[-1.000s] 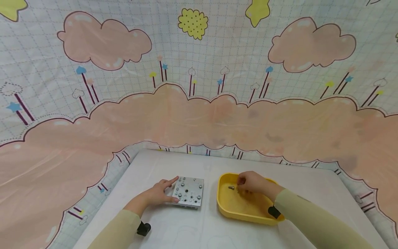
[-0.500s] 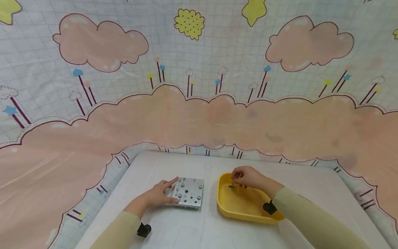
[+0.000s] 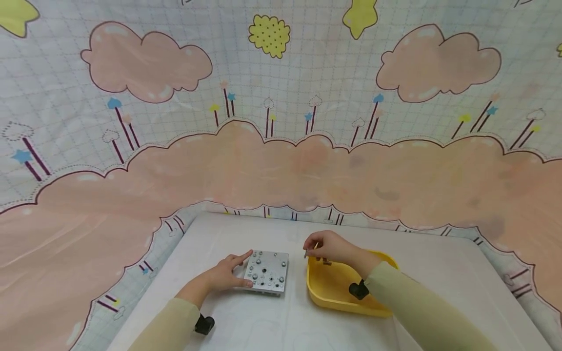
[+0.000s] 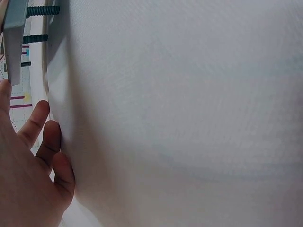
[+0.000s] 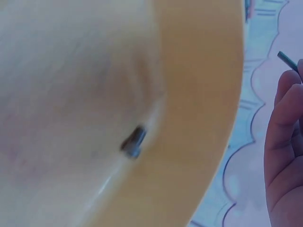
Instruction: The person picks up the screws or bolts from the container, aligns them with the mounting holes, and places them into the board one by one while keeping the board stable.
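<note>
The right hand [image 3: 327, 246] has lifted out of the yellow tray [image 3: 333, 297] and now pinches a small screw [image 3: 306, 254] above its rim at 10 o'clock. One screw [image 5: 134, 141] stays inside. The left hand [image 3: 226, 273] rests flat, touching the metal plate [image 3: 266, 271].

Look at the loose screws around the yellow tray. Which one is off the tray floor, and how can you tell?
The screw pinched in the right hand, raised over the yellow tray's left rim. The other screw lies on the tray floor, untouched.
</note>
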`<action>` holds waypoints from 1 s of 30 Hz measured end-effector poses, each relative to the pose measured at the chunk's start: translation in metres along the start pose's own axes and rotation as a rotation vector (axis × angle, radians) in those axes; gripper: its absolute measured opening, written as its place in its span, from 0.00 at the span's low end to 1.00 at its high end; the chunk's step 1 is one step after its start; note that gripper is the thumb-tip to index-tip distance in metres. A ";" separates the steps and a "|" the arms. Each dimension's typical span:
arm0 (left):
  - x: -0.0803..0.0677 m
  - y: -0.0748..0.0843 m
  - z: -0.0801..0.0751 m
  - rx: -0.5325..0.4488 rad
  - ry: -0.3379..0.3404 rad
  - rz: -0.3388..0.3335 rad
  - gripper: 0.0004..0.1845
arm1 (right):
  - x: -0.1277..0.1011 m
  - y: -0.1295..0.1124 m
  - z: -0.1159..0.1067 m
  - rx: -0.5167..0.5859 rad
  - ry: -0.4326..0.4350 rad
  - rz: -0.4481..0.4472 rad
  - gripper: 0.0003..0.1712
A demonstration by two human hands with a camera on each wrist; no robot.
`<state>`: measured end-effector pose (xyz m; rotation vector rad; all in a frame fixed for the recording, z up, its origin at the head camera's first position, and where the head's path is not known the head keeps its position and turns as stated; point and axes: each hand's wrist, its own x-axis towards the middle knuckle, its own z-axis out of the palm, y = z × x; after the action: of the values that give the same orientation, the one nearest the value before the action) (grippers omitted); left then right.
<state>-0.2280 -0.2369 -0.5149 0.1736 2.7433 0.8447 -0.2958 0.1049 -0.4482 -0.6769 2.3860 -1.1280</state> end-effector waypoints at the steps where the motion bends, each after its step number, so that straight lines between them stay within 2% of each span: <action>1: 0.000 0.000 0.000 0.001 0.000 -0.003 0.53 | 0.002 -0.003 0.003 -0.009 -0.007 0.008 0.05; 10: 0.000 0.001 0.002 0.007 -0.002 -0.022 0.53 | 0.020 -0.034 0.035 -0.020 -0.082 -0.083 0.08; 15: 0.002 0.002 0.001 0.009 -0.008 -0.038 0.54 | 0.027 -0.047 0.050 -0.035 -0.117 -0.099 0.07; 25: 0.007 -0.003 0.002 -0.003 -0.011 -0.017 0.54 | 0.036 -0.053 0.068 -0.122 -0.136 -0.007 0.03; 30: 0.008 -0.005 0.002 0.007 -0.012 -0.010 0.54 | 0.037 -0.056 0.074 -0.143 -0.153 0.012 0.03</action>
<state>-0.2351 -0.2382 -0.5206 0.1654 2.7341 0.8282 -0.2701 0.0084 -0.4527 -0.7661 2.3519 -0.8737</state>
